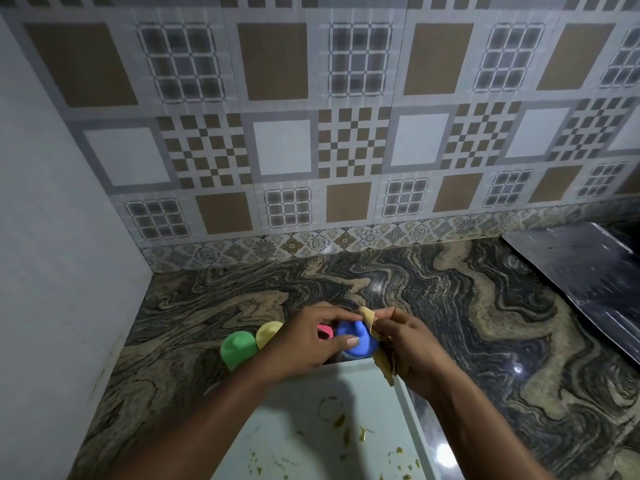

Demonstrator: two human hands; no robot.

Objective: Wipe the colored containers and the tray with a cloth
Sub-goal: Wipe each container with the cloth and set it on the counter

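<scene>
A blue container [356, 339] is held above the far edge of a pale tray [311, 410]. My left hand [304, 341] grips it from the left, thumb across its front. My right hand [412, 344] presses a tan cloth [382, 358] against the container's right side. On the counter to the left stand a green container [239, 349] and a yellow container [268, 332]. A pink container [324, 331] shows partly behind my left hand. The tray's surface carries yellowish food smears and crumbs.
The marbled stone counter [485, 323] meets a patterned tile wall at the back and a plain white wall [52, 271] on the left. A dark shiny slab [588, 271] lies at the far right. A bright light reflection sits on the counter right of the tray.
</scene>
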